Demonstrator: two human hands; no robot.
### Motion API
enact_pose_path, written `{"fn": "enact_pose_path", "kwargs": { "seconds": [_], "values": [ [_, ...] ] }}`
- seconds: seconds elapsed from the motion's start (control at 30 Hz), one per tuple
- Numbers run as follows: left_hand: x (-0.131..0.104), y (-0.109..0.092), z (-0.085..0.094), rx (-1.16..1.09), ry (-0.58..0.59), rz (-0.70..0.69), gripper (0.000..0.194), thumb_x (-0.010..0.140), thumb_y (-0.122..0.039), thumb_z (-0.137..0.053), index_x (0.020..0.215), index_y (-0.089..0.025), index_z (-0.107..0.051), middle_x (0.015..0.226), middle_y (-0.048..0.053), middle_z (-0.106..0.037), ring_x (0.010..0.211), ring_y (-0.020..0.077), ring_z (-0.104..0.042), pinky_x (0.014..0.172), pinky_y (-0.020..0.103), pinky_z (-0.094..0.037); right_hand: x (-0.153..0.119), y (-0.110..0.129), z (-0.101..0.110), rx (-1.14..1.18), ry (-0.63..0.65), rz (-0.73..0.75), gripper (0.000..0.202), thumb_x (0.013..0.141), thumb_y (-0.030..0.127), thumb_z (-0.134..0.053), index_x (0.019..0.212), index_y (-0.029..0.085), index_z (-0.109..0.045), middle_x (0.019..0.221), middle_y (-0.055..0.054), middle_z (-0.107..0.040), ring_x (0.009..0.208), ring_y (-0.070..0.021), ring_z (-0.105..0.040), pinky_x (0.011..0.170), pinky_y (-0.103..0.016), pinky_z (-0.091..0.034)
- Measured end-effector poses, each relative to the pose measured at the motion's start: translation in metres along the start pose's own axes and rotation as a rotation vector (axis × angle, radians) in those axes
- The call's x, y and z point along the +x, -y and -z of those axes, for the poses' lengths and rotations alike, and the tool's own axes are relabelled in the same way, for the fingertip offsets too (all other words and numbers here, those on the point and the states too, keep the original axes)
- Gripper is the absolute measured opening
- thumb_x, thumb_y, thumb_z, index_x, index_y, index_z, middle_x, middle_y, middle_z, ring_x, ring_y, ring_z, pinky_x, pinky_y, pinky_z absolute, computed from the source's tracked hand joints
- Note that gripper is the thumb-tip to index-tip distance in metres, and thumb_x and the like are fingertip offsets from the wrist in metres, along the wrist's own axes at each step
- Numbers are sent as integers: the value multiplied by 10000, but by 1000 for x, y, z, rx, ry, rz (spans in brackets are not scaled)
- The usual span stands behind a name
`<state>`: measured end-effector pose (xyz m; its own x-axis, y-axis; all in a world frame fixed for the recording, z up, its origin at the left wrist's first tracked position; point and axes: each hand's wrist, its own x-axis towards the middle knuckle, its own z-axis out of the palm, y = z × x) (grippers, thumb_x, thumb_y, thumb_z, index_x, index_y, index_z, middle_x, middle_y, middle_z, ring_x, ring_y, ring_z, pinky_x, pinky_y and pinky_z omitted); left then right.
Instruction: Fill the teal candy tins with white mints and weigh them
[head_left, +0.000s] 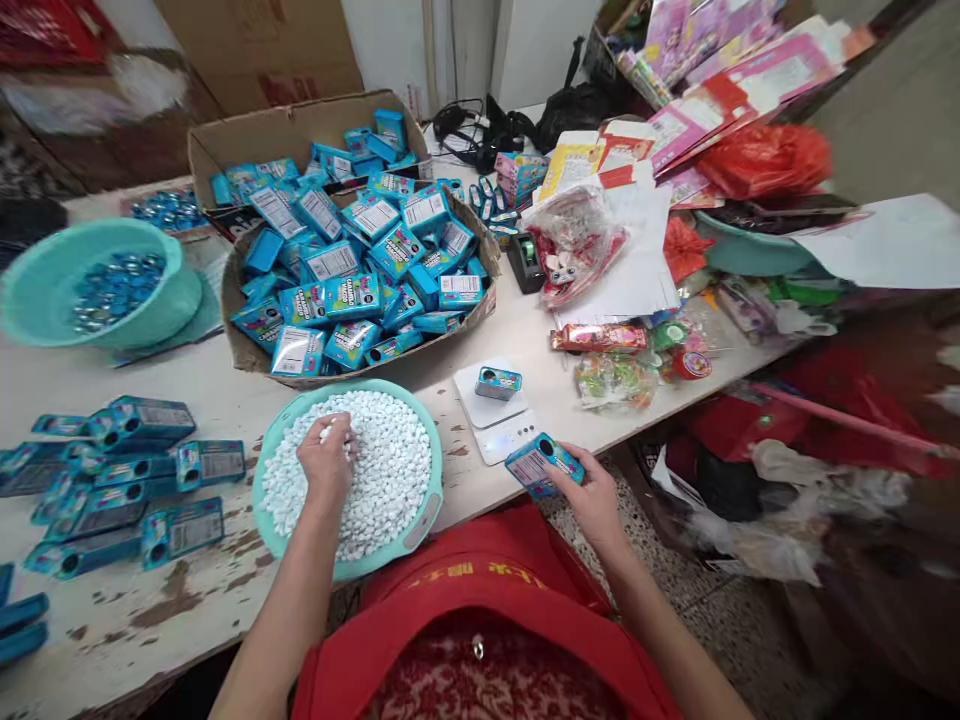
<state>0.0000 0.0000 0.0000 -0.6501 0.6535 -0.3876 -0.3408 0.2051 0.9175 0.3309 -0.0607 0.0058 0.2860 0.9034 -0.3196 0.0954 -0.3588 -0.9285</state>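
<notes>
Lower centre: left hand (328, 462) pinches white pellets in the teal basin (427, 520), right hand (592, 495) clasps a blue tin (541, 464) beside the scale (499, 425) carrying another; many tins lie at left, a carton (247, 140) holds more.

White pellets (375, 450) are filling a teal basin (427, 515), blue printed boxes (352, 270) are heaping in a brown carton (247, 135), and a second teal bowl (45, 275) is showing glossy blue pieces (112, 290) on the chipped white surface (187, 590), beside a red plastic bag (765, 160).
</notes>
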Motion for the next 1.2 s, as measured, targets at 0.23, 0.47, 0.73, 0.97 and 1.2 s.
{"fn": "enact_pose_path", "kwargs": {
  "seconds": [0.23, 0.47, 0.73, 0.97, 1.2],
  "values": [
    [-2, -26, 14, -428, 148, 445, 239, 708, -326, -596, 633, -180, -423, 540, -32, -485, 363, 53, -377, 309, 138, -239, 1, 15, -67, 77, 160, 25, 424, 563, 382, -795, 914, 189, -656, 810, -9, -652, 718, -170, -598, 682, -302, -493],
    [-57, -45, -36, -434, 372, 196, 301, 703, -322, -618, 542, -170, -414, 484, -38, -430, 380, 67, -405, 343, 170, -287, -8, 55, -127, -218, 407, 501, 271, 671, 271, -743, 924, 224, -661, 837, -21, -583, 821, -189, -582, 736, -309, -477],
    [-76, -20, -58, -246, 337, -70, 271, 751, -319, -620, 580, -160, -482, 534, -20, -512, 528, 115, -542, 555, 242, -450, -9, 62, -135, -407, 361, 624, 294, 658, 149, -709, 938, 211, -642, 848, -35, -596, 856, -222, -564, 763, -347, -473],
    [-75, -24, -65, -205, 295, -110, 256, 751, -346, -637, 631, -165, -502, 507, -39, -488, 479, 98, -506, 509, 218, -422, -9, 64, -134, -410, 351, 625, 303, 655, 147, -702, 942, 220, -637, 855, -32, -601, 858, -220, -570, 765, -347, -477],
    [-77, -30, -61, -205, 345, -88, 209, 787, -349, -614, 727, -158, -552, 503, -33, -501, 499, 111, -541, 525, 214, -438, -9, 70, -138, -408, 369, 566, 296, 638, 148, -717, 918, 206, -641, 864, -35, -593, 870, -224, -575, 767, -353, -486]
  ]
}}
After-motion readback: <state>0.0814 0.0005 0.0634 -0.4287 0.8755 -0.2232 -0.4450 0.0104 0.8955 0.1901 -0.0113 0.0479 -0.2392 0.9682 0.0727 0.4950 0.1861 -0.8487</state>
